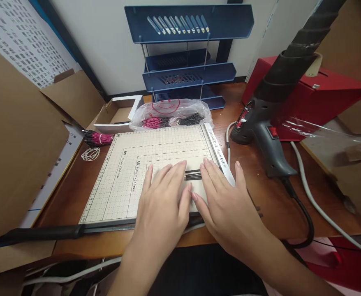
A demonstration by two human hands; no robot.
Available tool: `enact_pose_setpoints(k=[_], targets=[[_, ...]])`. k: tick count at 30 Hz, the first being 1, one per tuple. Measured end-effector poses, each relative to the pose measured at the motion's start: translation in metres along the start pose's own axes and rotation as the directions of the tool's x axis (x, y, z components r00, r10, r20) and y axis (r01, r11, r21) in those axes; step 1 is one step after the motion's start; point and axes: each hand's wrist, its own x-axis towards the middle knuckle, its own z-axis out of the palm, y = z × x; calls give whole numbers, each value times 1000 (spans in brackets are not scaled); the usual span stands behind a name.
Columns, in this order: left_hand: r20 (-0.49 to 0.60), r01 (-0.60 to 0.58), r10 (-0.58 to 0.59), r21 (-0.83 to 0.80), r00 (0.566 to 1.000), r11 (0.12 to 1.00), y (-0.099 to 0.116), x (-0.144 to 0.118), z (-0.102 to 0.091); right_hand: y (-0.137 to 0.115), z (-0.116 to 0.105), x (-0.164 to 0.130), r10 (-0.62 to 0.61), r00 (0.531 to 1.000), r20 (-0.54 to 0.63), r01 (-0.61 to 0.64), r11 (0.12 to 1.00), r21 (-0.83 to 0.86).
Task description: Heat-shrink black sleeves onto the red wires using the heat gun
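Note:
Both palms face down over a paper cutter (119,181), whose cream board carries printed grid lines. Several thin black rods (193,176) with metallic tips lie side by side on the board, and their middles show between my hands. My left hand (163,197) rests with fingers stretched out over their left end. Over their right end, near the white ruler edge (219,152), lies my right hand (222,193), its fingers extended too. The two thumbs almost meet in front of the rods. What lies beneath the fingers is hidden.
The cutter's black handle (45,233) juts out left. Behind stand a plastic bag (171,113) of pink and black pieces, an open box (119,113) and blue trays (189,76). A pink-and-black bundle (98,138) lies left. A heat gun (269,135) and red box (316,90) occupy the right.

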Motion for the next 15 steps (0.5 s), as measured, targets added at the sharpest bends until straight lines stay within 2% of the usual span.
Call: enact_pose_setpoints(k=[2,5,8,15], targets=[[0,49,-49,-55,999,997,0,11,0,0,0,0,-1,1000,-2,1,1000,0],[89,122,-114,-100,989,987,-1,27,0,0,0,1,-7,1000,-2,7,1000,1],[148,143,-125,-123,981,982,1,35,2,-1,0,1,-5,1000,-20,5,1000,6],[123,135,-116,-164,986,977,3,39,6,-3,-1,1,16,999,-29,-16,1000,9]])
